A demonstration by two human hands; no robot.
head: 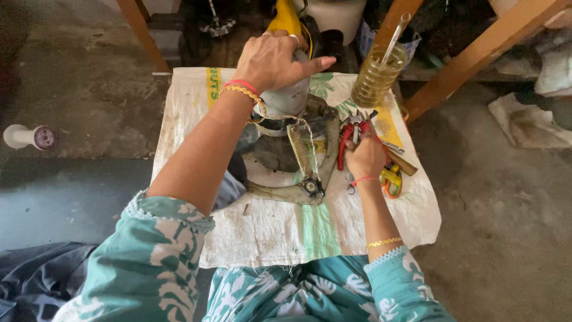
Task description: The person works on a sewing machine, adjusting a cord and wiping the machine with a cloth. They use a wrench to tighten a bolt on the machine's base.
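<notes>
While the left hand (271, 59) rests on top of a grey, rounded motor housing (287, 98), its palm pressing down and its index finger stretched out to the right, the right hand (366, 158) is clamped around red-handled pliers (351, 132) whose jaws point away from the person. The left grip lies spread over the housing rather than wrapped round it; the right grip is fully closed on the pliers' handles. The housing stands upright near the far middle of a white woven sack (268, 229) laid flat on the concrete floor (89, 107), and it sits on a grimy, pale metal base (286, 173) with a curved arm that ends in a small black knob (311, 187) close to the person. The pliers are held just to the right of that base, above the sack. Beneath the right hand lie a few more tools, among them one with yellow and orange handles (391, 179) and a wooden handle (405, 164). At the sack's far right corner stands a clear ribbed jar of yellowish liquid (376, 77) with a tube leaning in it. A white spool (27, 137) lies on the floor well apart to the left. Wooden legs (482, 48) slant across the upper right.
</notes>
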